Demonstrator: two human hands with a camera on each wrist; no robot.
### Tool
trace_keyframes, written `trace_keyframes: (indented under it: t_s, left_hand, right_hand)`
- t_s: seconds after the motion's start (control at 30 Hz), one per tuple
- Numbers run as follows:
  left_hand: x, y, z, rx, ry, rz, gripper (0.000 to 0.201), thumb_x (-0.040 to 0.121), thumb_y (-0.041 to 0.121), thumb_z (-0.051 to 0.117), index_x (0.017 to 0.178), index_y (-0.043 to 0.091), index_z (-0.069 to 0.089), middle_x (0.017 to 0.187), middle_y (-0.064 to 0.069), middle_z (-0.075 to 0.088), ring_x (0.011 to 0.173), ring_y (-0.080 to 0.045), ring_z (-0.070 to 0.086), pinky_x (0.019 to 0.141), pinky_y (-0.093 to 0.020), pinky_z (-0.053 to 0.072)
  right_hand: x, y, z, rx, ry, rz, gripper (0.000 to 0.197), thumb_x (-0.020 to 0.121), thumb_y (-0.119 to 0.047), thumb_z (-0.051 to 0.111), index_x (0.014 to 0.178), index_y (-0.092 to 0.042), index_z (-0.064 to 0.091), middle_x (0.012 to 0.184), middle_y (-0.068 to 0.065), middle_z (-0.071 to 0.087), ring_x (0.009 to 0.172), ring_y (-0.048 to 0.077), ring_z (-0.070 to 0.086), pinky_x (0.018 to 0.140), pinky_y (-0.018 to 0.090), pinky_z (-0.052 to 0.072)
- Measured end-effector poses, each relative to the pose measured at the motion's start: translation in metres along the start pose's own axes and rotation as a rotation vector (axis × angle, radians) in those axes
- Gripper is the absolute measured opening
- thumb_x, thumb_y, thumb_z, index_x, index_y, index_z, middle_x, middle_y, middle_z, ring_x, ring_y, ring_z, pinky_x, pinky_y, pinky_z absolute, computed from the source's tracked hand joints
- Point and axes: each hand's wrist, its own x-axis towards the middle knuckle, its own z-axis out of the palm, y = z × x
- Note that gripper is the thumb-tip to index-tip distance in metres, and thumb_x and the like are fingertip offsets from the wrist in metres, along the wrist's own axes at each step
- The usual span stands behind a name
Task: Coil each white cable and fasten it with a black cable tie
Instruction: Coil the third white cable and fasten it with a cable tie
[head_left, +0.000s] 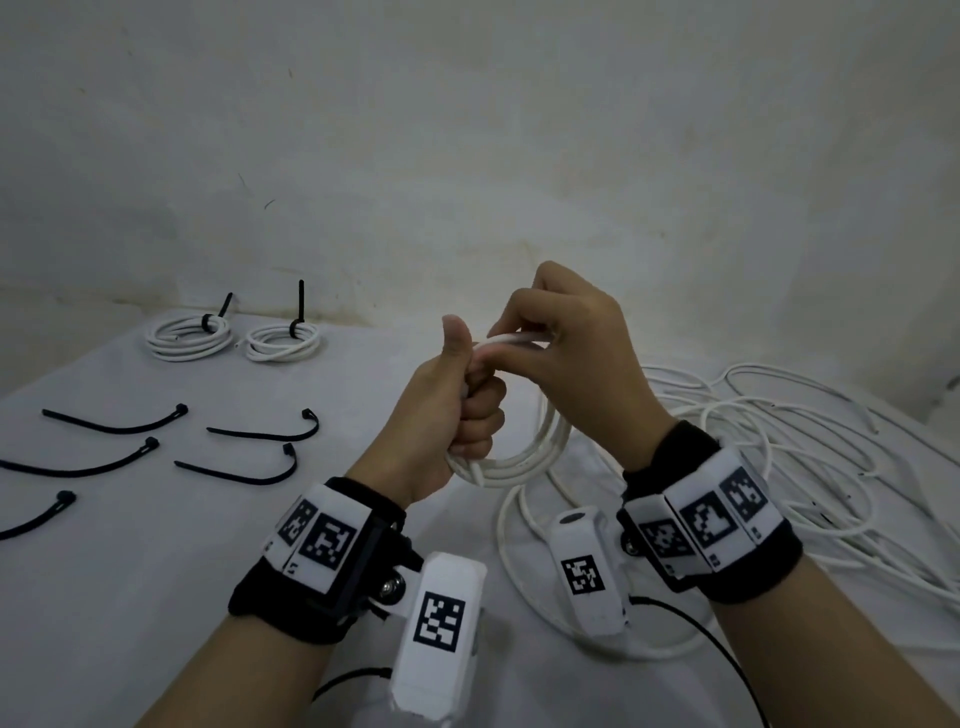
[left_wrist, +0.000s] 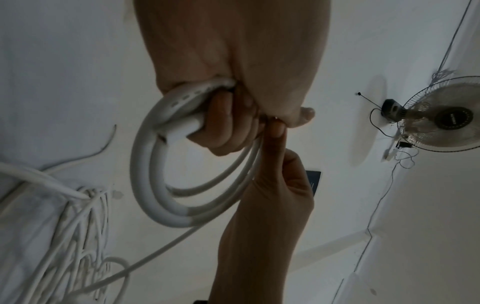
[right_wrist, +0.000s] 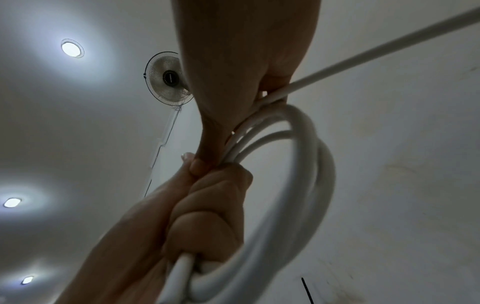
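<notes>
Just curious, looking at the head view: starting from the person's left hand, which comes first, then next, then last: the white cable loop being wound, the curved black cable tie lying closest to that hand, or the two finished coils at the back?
1. White cable loop: gripped in the left hand.
2. Curved black cable tie: on the table, left of the hand.
3. Two finished tied coils: far back left, by the wall.

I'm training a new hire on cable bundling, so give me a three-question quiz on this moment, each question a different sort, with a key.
1. Count: how many loose black cable ties lie on the table, not yet used?
2. True or false: the left hand grips the white coil while the right hand pinches a strand at its top.
3. Multiple choice: the finished, tied coils lie A) at the far left of the table, B) under the right wrist, C) on the tangle of loose cable.

Key: 1) five; 2) true; 3) A
</notes>
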Motion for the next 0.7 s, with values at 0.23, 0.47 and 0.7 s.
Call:
trace_keyframes:
  t_s: [0.23, 0.47, 0.7]
  left_hand:
    - [0.001, 0.003, -0.004, -0.010, 0.028, 0.005, 0.050, 0.064, 0.068, 0.034, 0.065, 0.019, 0.026, 0.047, 0.009, 0.018, 0.036, -0.003, 0.014, 0.034, -0.014, 0.013]
    - [0.003, -0.001, -0.008, 0.195, 0.022, 0.053, 0.040, 0.076, 0.053, 0.049, 0.058, 0.018, 0.043, 0.052, 0.006, 0.027, 0.041, -0.007, 0.026, 0.039, -0.017, 0.031]
    - [0.007, 0.000, -0.024, 0.511, 0.117, 0.199, 0.025, 0.091, 0.025, 0.057, 0.095, 0.001, 0.063, 0.062, -0.006, 0.059, 0.047, -0.018, 0.058, 0.052, -0.029, 0.052]
  right_hand:
    - [-0.012, 0.015, -0.007, 0.038, -0.187, -0.031, 0.026, 0.087, -0.010, 0.064, 0.114, -0.009, 0.067, 0.091, -0.001, 0.062, 0.079, 0.007, 0.059, 0.074, 0.013, 0.045]
    - [-0.012, 0.015, -0.013, 0.004, -0.307, -0.001, 0.012, 0.092, -0.003, 0.056, 0.098, -0.007, 0.065, 0.074, -0.008, 0.065, 0.053, 0.008, 0.063, 0.056, 0.012, 0.046]
    - [-0.013, 0.016, -0.014, 0.029, -0.391, 0.117, 0.014, 0.093, -0.007, 0.054, 0.087, -0.018, 0.060, 0.055, -0.028, 0.057, 0.045, 0.005, 0.061, 0.048, 0.016, 0.047]
